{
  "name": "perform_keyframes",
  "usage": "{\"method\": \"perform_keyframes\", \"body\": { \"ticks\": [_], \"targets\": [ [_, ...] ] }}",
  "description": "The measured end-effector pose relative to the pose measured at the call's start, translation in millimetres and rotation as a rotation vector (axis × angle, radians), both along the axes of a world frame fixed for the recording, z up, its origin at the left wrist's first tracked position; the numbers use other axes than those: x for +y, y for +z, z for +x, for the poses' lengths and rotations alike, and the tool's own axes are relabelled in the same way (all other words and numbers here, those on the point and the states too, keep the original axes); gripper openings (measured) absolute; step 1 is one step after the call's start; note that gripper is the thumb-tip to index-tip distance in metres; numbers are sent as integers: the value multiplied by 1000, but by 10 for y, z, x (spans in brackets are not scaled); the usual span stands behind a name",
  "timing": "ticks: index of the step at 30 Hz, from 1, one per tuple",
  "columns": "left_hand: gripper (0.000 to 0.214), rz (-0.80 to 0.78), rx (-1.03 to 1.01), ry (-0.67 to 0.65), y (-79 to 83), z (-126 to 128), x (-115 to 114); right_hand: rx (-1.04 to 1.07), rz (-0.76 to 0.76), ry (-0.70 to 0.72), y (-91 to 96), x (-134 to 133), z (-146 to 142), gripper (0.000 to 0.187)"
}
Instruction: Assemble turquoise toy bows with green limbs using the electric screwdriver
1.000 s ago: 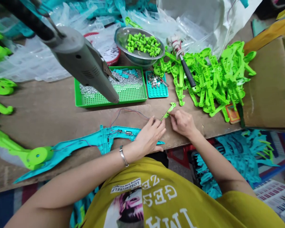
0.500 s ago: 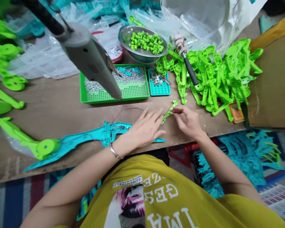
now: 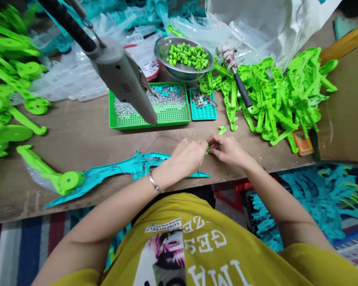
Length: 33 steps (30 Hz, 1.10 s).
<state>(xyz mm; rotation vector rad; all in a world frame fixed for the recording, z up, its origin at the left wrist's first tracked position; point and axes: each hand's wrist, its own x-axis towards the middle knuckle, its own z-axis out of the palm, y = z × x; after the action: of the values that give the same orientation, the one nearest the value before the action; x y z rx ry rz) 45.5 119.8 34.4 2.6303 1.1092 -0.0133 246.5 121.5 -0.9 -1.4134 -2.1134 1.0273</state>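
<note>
My left hand, a bracelet on its wrist, is closed with its fingertips meeting those of my right hand. A bit of a slim green plastic part shows between the two hands, pinched there. The hooked far end of a green part shows just beyond my right fingers; the stretch between is hidden. Under my left forearm and hand lies a long turquoise plastic shell with thin wires in it. A green arm with a round disc is joined to the shell's left part.
A grey electric screwdriver hangs over a green tray of screws. Beside it are a small turquoise tray, a metal bowl of green pieces and a hammer. Green parts heap at right, near a cardboard box.
My left hand has gone from spread fingers to closed and come up to my right hand. The green part between them is now mostly covered. The whole view has shifted slightly.
</note>
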Motion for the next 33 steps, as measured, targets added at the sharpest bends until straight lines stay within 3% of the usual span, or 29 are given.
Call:
{"method": "perform_keyframes", "body": {
  "ticks": [4,10,21,27,33],
  "targets": [
    [20,153,-13,76,-48,81,-374,-21,-54,12,37,55,-16,24],
    [20,309,-54,-43,-318,150,-678,-86,-105,35,88,131,-41,13],
    [12,330,-116,133,-214,-174,-684,-89,-61,36,-8,133,-60,8],
    [16,196,-93,235,-240,-254,-511,-142,-61,60,35,145,-104,5],
    [23,100,-148,238,-247,-247,-455,-138,-83,81,39,166,-98,5]
  ]
}}
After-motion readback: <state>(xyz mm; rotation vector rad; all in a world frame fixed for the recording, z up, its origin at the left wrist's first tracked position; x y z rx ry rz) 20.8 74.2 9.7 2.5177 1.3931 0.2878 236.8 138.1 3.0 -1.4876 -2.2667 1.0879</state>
